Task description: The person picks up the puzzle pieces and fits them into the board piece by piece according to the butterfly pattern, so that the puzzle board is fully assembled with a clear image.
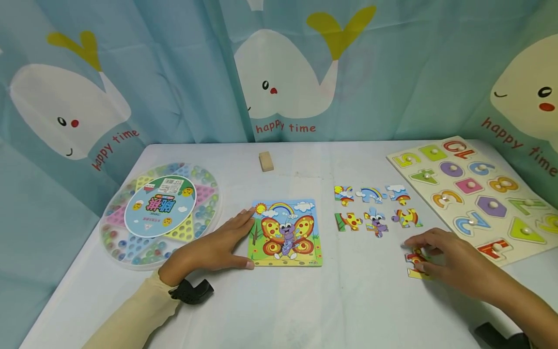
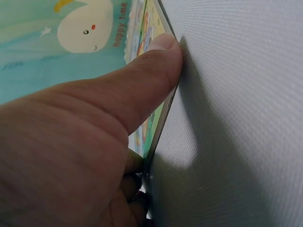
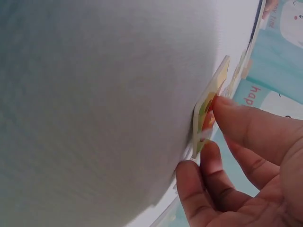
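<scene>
In the head view my left hand (image 1: pixel 218 242) rests at the left side of a square butterfly puzzle board (image 1: pixel 285 232). Its fingers lie along the upper left corner, and the thumb reaches the lower left one. Seen from the left wrist, the straight thumb (image 2: pixel 147 71) lies along the board's edge. My right hand (image 1: pixel 453 261) holds a red and yellow puzzle piece (image 3: pixel 208 113) between thumb and fingers, low over the white table, partly covering it. Loose pieces lie in two rows between the hands, among them a purple butterfly-head piece (image 1: pixel 376 223) and a rainbow piece (image 1: pixel 371 195).
A number-and-shape peg board (image 1: pixel 492 191) lies at the right, close beyond my right hand. At the left is a round marble game box (image 1: pixel 161 213) with a printed lid label. A small wooden block (image 1: pixel 266 161) sits near the table's back edge, before a whale-print curtain (image 1: pixel 174 72).
</scene>
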{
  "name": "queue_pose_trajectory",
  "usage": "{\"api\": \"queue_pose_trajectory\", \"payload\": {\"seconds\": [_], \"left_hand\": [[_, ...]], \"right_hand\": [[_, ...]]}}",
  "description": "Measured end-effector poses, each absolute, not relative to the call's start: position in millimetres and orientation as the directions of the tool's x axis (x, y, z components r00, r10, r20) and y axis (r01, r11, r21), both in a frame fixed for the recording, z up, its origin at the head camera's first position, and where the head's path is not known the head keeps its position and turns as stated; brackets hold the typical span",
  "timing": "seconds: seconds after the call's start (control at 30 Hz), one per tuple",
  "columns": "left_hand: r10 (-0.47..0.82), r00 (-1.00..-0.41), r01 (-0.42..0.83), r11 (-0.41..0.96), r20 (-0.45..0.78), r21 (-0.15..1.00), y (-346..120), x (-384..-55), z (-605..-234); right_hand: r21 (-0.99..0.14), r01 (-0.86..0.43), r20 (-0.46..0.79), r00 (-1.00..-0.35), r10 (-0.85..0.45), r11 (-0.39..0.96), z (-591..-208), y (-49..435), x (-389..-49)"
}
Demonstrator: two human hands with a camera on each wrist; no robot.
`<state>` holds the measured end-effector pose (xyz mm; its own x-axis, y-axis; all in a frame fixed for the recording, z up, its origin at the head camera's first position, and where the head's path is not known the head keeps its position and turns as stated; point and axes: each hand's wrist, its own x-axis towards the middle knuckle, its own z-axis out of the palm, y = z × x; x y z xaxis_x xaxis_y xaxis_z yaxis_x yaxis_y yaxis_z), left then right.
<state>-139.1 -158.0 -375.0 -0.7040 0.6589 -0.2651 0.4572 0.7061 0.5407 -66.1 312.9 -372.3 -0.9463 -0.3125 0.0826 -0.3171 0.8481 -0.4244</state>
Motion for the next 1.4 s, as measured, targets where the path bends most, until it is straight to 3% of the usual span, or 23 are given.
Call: {"api": "queue_pose_trajectory", "payload": {"seconds": [0.27, 0.5, 0.93, 1.2, 1.4], "left_hand": [[0.657, -0.705, 0.455, 0.708, -0.267, 0.54, -157.8, -139.2, -375.4], [0.655, -0.707, 0.458, 0.711, -0.266, 0.534, -157.2, -139.3, -375.5], [0.669, -0.699, 0.471, 0.697, -0.253, 0.54, -157.8, -141.0, -377.2], [0.662, -0.704, 0.464, 0.704, -0.258, 0.537, -158.0, -140.4, -376.8], [0.662, -0.704, 0.468, 0.705, -0.257, 0.533, -157.3, -140.4, -376.8]], "right_hand": [[-0.454, -0.323, 0.117, -0.946, -0.304, 0.831, -372.8, 311.8, -65.8], [-0.459, -0.183, -0.074, -0.967, -0.242, 0.869, -362.5, 314.1, -68.8], [-0.49, -0.185, -0.11, -0.956, -0.271, 0.852, -352.2, 316.9, -66.3], [-0.537, -0.291, -0.065, -0.922, -0.383, 0.792, -355.8, 319.2, -67.6], [-0.476, -0.325, 0.041, -0.936, -0.348, 0.817, -352.6, 311.7, -69.7]]}}
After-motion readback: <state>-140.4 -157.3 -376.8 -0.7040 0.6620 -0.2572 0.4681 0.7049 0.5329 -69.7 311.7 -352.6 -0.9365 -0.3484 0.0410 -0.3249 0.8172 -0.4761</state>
